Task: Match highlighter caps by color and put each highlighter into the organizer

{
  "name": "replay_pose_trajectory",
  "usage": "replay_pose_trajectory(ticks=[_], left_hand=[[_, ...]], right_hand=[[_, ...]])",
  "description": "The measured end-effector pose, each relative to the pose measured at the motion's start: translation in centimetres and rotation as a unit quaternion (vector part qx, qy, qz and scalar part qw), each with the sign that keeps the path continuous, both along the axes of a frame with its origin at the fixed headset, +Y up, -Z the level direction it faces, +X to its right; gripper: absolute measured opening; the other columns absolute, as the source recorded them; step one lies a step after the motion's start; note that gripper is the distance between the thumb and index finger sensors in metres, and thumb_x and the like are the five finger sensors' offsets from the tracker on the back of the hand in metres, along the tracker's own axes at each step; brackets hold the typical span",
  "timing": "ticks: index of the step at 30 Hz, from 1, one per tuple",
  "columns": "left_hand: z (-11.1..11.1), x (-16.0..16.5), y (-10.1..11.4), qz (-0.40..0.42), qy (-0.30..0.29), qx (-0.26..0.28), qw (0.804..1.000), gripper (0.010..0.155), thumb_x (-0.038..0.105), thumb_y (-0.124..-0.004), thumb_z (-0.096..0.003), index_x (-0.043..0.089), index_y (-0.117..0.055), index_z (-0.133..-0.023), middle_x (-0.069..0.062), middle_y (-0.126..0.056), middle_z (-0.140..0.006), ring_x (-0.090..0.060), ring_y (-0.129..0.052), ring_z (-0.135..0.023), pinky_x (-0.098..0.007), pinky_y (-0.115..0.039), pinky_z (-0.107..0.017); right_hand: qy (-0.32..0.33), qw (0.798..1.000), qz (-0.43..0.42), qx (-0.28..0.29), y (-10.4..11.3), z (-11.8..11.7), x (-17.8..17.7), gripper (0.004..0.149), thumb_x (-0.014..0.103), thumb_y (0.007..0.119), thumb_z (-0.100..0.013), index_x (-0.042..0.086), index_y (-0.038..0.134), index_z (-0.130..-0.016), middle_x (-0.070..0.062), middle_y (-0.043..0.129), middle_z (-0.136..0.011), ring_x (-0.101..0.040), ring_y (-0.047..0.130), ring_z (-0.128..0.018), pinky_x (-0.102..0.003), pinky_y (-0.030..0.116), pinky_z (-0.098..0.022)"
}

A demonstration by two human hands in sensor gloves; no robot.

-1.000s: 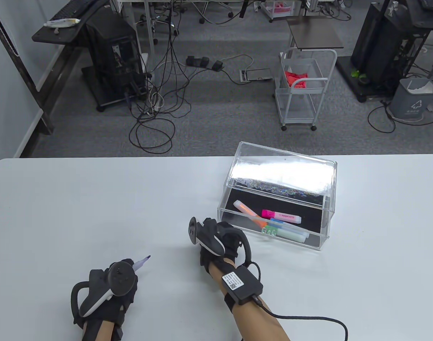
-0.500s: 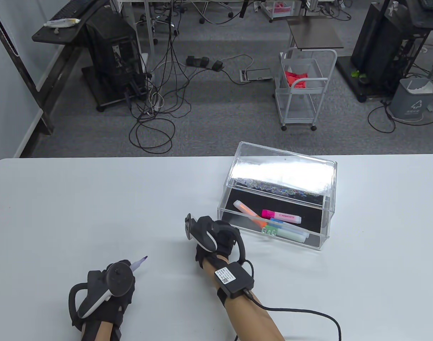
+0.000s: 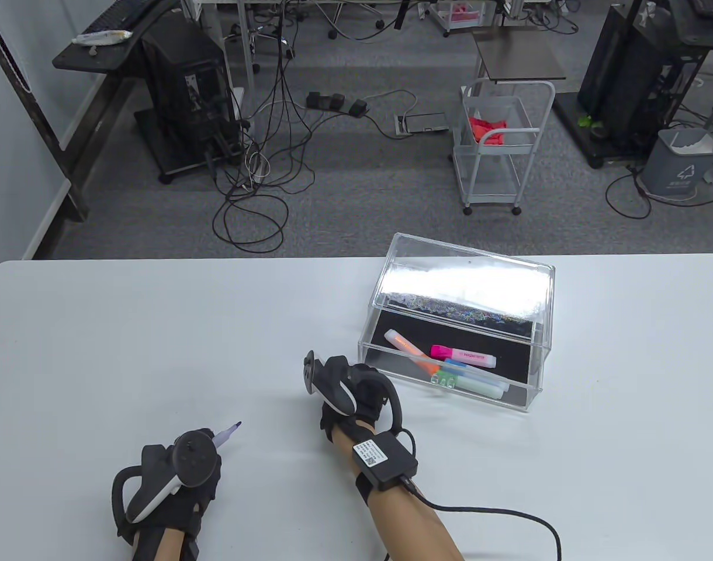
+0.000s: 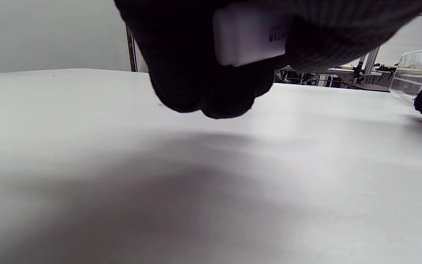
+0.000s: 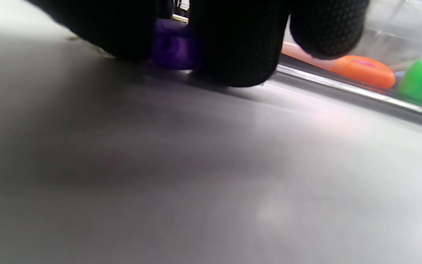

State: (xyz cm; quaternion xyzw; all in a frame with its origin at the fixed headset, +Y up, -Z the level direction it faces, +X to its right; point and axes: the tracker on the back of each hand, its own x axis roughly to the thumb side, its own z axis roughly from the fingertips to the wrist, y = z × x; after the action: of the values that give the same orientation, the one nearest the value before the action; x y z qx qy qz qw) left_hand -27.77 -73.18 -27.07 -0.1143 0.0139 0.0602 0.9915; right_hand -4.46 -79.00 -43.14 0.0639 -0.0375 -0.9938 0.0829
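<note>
My left hand (image 3: pixel 213 447) grips an uncapped purple highlighter (image 3: pixel 228 433), whose tip points up and to the right over the near-left table. Its pale barrel (image 4: pixel 249 36) shows between the curled fingers in the left wrist view. My right hand (image 3: pixel 342 383) is down on the table just left of the clear organizer (image 3: pixel 467 280). Its fingertips (image 5: pixel 233 55) pinch the purple cap (image 5: pixel 172 47) against the tabletop. Inside the organizer lie orange (image 3: pixel 412 349), pink (image 3: pixel 461 355), blue and green (image 3: pixel 473 385) capped highlighters.
The organizer's lid stands tilted open at the back. A black sensor box (image 3: pixel 384 460) with a cable sits on my right forearm. The white table's far edge (image 3: pixel 216 260) drops to a floor with cables, a cart and desks.
My right hand has slid a little left and toward me, staying low on the table. The left hand with the highlighter drifted slightly left. The organizer's contents are unmoved.
</note>
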Motion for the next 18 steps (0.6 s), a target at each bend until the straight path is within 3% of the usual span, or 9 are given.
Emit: replay_pose_trajectory(ticks=[8,18], left_hand=[[-0.1,0.2,-0.1,0.003,-0.009,-0.004,1.0,0.056,0.044,-0.07,-0.0622,0.02,-0.053,-0.11,-0.005,-0.072,-0.104,-0.021,-0.099,-0.082,-0.039,-0.089,-0.065],[0.0,1.5,0.0,0.001,-0.038,0.003,0.999,0.056,0.044,-0.066,-0.0631,0.02,-0.051,-0.112,-0.005,-0.071,-0.104,-0.021,-0.098,-0.081,-0.04,-0.088,-0.065]], right_hand=[[0.037,0.997,-0.062,-0.008,0.4,1.8,0.6,0.052,0.035,0.076,-0.045,0.037,0.065,-0.096,-0.018,0.077,-0.088,-0.026,0.09,-0.061,-0.058,0.074,-0.05],[0.058,0.983,-0.173,-0.012,2.1,4.5,2.3,0.053,0.035,0.076,-0.045,0.033,0.06,-0.095,-0.018,0.075,-0.089,-0.026,0.089,-0.062,-0.058,0.073,-0.05]])
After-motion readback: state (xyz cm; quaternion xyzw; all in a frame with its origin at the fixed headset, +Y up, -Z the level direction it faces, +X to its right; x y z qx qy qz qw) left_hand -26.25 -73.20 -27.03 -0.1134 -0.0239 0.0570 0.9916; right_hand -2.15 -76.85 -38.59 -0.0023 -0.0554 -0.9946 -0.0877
